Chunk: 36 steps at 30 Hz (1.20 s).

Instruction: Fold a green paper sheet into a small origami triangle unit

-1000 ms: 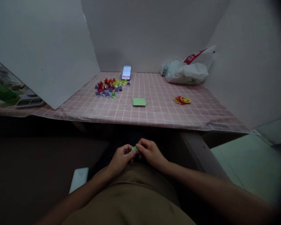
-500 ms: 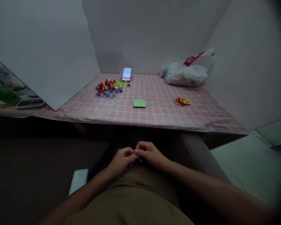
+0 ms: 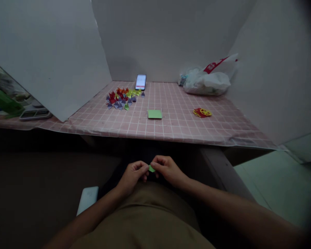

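Observation:
Over my lap, a small folded piece of green paper (image 3: 151, 168) is pinched between my two hands. My left hand (image 3: 135, 174) grips its left side between thumb and fingers. From the right, my right hand (image 3: 167, 168) closes thumb and forefinger on its other side. Fingertips cover part of the paper, so its full shape is hidden. A stack of green paper squares (image 3: 154, 114) lies on the table straight ahead. Left of it, several small folded paper figures (image 3: 123, 98) in red, orange, yellow, purple and green sit in a group.
The table (image 3: 176, 128) has a pink checked cloth. A lit phone (image 3: 140, 82) leans at the back. To the right are red and yellow cut-out pieces (image 3: 202, 112) and a white plastic bag (image 3: 207, 83). White panels surround the table. A pale flat device (image 3: 88, 199) lies by my left forearm.
My hands have drawn slightly apart, and the green paper between the fingertips now shows more. Things on the table have not moved.

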Each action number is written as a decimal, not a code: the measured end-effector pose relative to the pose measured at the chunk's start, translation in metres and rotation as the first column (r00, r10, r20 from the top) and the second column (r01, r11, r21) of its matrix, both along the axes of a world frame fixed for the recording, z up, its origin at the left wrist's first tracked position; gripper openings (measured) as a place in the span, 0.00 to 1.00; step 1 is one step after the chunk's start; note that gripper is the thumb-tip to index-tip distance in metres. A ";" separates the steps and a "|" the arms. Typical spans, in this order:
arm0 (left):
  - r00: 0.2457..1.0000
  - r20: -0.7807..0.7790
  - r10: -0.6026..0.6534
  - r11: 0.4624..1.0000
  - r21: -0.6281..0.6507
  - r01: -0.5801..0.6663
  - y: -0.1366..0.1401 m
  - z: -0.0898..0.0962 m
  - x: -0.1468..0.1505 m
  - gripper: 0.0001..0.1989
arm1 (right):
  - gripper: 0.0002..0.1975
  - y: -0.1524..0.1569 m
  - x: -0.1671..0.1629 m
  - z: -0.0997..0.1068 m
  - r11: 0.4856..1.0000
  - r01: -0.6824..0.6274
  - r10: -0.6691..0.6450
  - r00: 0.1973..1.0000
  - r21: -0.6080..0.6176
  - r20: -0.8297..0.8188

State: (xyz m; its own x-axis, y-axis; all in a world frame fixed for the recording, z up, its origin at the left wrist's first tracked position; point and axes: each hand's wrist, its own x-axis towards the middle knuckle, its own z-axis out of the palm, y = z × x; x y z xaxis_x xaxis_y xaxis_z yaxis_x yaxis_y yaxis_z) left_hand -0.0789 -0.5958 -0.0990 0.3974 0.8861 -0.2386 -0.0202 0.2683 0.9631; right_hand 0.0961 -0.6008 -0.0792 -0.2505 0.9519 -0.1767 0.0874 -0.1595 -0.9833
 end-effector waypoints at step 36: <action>0.991 -0.077 0.111 0.989 0.108 -0.102 -0.002 0.007 0.002 0.13 | 0.13 -0.004 -0.008 -0.001 0.985 0.140 -0.151 0.983 -0.097 -0.109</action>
State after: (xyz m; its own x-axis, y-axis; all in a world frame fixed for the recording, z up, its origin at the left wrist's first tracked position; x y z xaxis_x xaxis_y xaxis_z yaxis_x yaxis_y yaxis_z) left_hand -0.0765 -0.5974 -0.0923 0.2821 0.9441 -0.1709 0.0370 0.1673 0.9852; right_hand 0.0883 -0.6047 -0.0806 -0.1340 0.9614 -0.2402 -0.0566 -0.2494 -0.9667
